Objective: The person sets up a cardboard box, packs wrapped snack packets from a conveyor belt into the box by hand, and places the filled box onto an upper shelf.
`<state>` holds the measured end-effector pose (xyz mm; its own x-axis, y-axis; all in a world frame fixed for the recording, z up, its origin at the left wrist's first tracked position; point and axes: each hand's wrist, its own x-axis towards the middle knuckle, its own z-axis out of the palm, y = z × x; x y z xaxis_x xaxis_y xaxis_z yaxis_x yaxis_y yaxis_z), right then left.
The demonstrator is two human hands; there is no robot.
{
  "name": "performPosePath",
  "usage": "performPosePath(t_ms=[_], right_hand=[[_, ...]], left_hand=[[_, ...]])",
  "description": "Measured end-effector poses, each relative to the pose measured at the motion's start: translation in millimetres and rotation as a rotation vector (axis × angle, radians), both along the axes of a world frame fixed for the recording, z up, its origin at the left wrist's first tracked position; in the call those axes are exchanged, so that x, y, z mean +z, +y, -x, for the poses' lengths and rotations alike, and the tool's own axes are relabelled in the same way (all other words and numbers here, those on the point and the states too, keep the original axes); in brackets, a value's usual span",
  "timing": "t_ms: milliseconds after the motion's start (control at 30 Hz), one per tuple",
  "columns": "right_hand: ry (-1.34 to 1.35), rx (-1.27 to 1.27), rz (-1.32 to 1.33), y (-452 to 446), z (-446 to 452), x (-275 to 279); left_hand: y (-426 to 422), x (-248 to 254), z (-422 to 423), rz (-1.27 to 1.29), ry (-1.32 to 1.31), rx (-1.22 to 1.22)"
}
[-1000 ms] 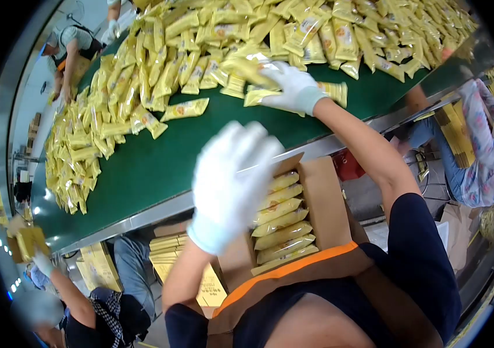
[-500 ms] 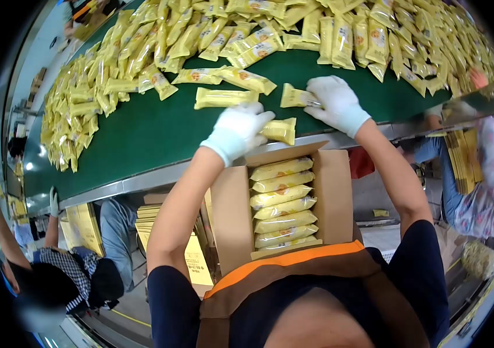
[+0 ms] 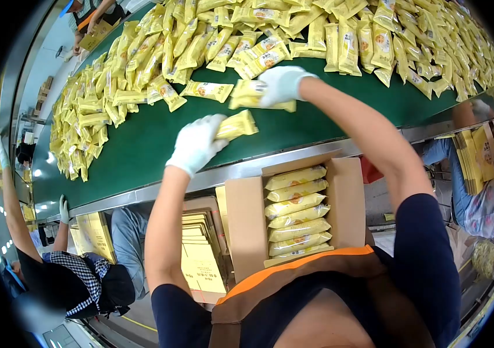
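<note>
My left hand (image 3: 197, 142), in a white glove, is closed around one end of a yellow wrapped snack packet (image 3: 240, 124) just over the green conveyor belt (image 3: 160, 139). Further up the belt, my right hand (image 3: 283, 86), also gloved, has its fingers closed on another yellow packet (image 3: 249, 91). Part of a further packet shows under that hand. Close to my body stands an open cardboard box (image 3: 243, 217), flaps spread, holding a row of similar packets (image 3: 298, 207).
A large heap of yellow packets (image 3: 142, 64) covers the far side of the belt. Its metal edge (image 3: 136, 197) runs above the box. Flat yellow cartons (image 3: 203, 255) are stacked to the left. Co-workers sit on both sides, and another person (image 3: 93, 17) is across the belt.
My right hand has moved left and away from me, to the packets by the heap. My left hand, with a packet, has shifted left. The row in the box looks the same.
</note>
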<state>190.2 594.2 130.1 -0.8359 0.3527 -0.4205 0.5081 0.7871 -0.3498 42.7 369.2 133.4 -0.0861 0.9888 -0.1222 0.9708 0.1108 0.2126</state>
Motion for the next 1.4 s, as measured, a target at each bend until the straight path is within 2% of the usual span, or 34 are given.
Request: performPosePath(t_ms=[67,133,167,200,267,300,333,400,467,500,600,633,667,700,800,900,1033,1133,1200,1233,1267,1333,1400], right_hand=[[-0.061,0.034,-0.277,4,-29,16],[0.242,0.029,-0.433,10,-57,-12],[0.395,0.016,-0.51,6,-67,-20],[0.456,-0.049,-0.496,0,-69,-29],[0.439,-0.105,-0.294,-14,-70,-23],[0.492,-0.022,-0.401,-18,-73,-33],[0.403,0.035,-0.45,-23,-77,-27],[0.428,0.275,-0.566,-27,-87,-13],[0.604,0.353,-0.558,-27,-102,-15],[0.44,0.228,-0.538,-25,-106,-28],[0.144,0.059,0.023,7,-71,6],[0.213,0.079,-0.017,23,-52,6],[0.4,0.118,-0.103,35,-39,10],[0.399,0.15,-0.189,53,-17,7],[0.18,0.25,-0.327,67,18,-4],[0.049,0.278,-0.31,38,0,11],[0.41,0.163,-0.191,25,-38,-26],[0.288,0.096,-0.269,0,-65,-4],[0.262,0.109,-0.489,-14,-94,14],[0.255,0.071,-0.498,-14,-103,10],[0.235,0.018,-0.5,-17,-118,0],[0.364,-0.083,-0.382,-14,-136,-26],[0.399,-0.209,-0.194,-15,-154,-11]], left_hand=[[-33,-10,18,-0.112,0.021,0.111],[-49,-22,25,-0.248,0.046,0.132],[-48,-17,18,-0.228,0.088,0.129],[-44,-20,13,-0.24,0.085,0.161],[-45,-25,6,-0.25,0.084,0.234],[-47,-23,7,-0.192,0.041,0.236],[-48,-19,6,-0.193,0.075,0.182],[-52,-10,1,-0.196,0.138,0.077],[-55,-13,-9,-0.223,0.172,0.104],[-56,-16,-13,-0.235,0.167,0.133],[-56,-24,-16,-0.25,0.154,0.168],[-57,-29,-12,-0.281,0.147,0.142],[-56,-32,-8,-0.319,0.146,0.12],[-56,-35,-6,-0.33,0.13,0.113],[-57,-29,-12,-0.278,0.178,0.128],[-60,-25,-22,-0.288,0.25,0.134],[-63,-32,-22,-0.269,0.201,0.129],[-67,-27,-21,-0.217,0.208,0.161],[-71,-26,-26,-0.191,0.209,0.199],[-70,-26,-26,-0.204,0.224,0.214],[-69,-29,-25,-0.209,0.228,0.213],[-65,-29,-21,-0.146,0.161,0.254],[-74,-22,-21,-0.318,0.063,0.262]])
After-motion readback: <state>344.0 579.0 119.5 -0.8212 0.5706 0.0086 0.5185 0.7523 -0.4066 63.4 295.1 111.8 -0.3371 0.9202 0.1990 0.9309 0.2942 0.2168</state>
